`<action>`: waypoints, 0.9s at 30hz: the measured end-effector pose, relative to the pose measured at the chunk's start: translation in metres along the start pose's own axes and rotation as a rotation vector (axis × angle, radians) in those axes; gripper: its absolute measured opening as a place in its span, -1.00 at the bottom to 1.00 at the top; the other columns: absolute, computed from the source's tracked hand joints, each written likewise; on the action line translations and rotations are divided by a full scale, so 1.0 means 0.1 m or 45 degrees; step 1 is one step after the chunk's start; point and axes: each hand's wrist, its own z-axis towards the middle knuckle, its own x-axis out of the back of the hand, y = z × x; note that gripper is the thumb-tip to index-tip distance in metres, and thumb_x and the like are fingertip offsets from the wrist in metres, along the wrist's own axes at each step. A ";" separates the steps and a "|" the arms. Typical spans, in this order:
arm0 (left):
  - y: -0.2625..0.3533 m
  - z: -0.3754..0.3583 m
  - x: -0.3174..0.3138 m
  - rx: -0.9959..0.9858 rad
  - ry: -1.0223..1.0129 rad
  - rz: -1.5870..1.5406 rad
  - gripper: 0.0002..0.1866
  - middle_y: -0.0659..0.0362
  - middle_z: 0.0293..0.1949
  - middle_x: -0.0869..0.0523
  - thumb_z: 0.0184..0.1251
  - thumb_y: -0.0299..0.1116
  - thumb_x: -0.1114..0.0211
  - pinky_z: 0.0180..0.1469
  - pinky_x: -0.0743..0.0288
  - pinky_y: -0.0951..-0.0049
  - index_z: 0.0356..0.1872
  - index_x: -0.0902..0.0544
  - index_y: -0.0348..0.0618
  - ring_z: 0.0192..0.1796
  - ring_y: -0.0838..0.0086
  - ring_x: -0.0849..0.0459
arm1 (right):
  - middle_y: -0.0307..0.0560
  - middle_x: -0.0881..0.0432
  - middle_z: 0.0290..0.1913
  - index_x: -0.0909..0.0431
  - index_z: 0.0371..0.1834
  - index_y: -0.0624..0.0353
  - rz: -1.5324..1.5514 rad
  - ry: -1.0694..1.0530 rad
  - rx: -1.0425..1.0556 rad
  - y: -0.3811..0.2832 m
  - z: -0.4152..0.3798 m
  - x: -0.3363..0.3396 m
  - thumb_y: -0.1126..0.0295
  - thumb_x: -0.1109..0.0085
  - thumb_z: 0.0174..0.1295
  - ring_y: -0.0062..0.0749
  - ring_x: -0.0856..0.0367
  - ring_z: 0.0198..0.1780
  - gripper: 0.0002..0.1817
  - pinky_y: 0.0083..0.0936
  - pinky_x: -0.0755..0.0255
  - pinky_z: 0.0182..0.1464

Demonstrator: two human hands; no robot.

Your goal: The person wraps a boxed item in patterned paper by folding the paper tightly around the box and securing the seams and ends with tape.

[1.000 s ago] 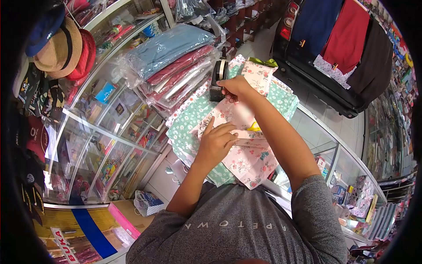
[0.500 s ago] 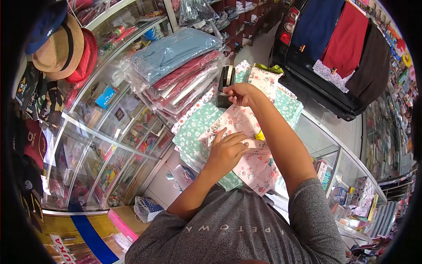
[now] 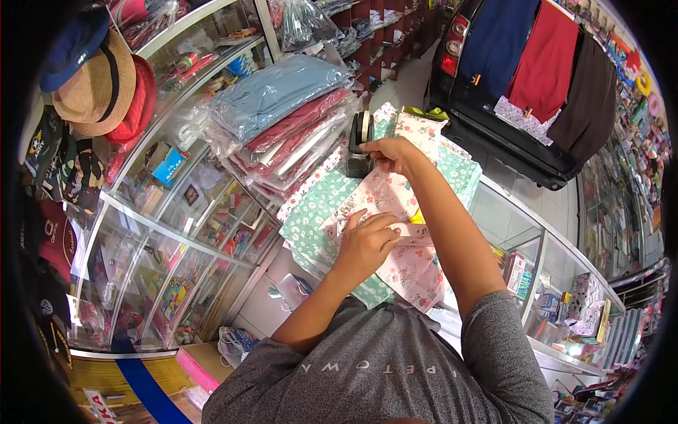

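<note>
My left hand lies flat with its fingers spread, pressing on pink floral wrapping paper. A folded strip of the same paper runs to the right of its fingertips, beside a small yellow object that is partly covered. Farther forward, my right hand has its fingers pinched together at the side of a black tape dispenser. Whatever is between those fingertips is too small to make out. Green floral paper spreads beneath the pink sheet. A floral-covered packet lies past my right hand.
Plastic-wrapped folded clothes are stacked left of the paper. Glass display cases curve along the left, and another glass counter stands at right. A black case-like object with trousers over it is at the far right. Hats hang upper left.
My right hand's fingers have stretched closer to the tape dispenser and now touch its side. My left hand stays on the paper. The whole view has shifted slightly.
</note>
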 end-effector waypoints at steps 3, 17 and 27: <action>0.01 0.00 0.01 0.011 0.012 -0.012 -0.91 0.17 0.09 -0.84 0.32 -0.38 -0.48 0.43 -0.36 0.04 -0.23 -0.86 -0.12 0.22 0.32 -0.77 | -0.27 -0.61 -0.47 -0.66 -0.42 0.15 -0.088 0.174 0.116 0.04 0.02 -0.02 0.31 -0.59 0.25 -0.57 -0.41 -0.55 -0.74 -0.60 -0.19 -0.58; -0.01 0.03 0.01 0.017 0.029 -0.024 -0.94 0.17 0.05 -0.85 0.30 -0.39 -0.49 0.40 -0.41 0.07 -0.28 -0.85 -0.11 0.18 0.30 -0.78 | -0.13 -0.87 -0.23 -0.84 -0.16 0.24 0.030 -0.007 0.218 0.13 0.00 -0.05 0.51 -0.50 0.31 -0.61 -0.67 -0.44 -0.91 -0.67 -0.49 -0.43; -0.04 0.08 -0.01 0.011 0.040 -0.030 -0.95 0.18 0.05 -0.85 0.26 -0.40 -0.53 0.37 -0.43 0.11 -0.31 -0.85 -0.12 0.17 0.29 -0.79 | -0.03 -0.85 -0.12 -0.79 -0.08 0.37 0.108 -0.037 0.449 0.27 -0.17 -0.01 0.55 -0.44 0.35 -0.37 -0.81 -0.12 -0.85 -0.51 -0.76 0.00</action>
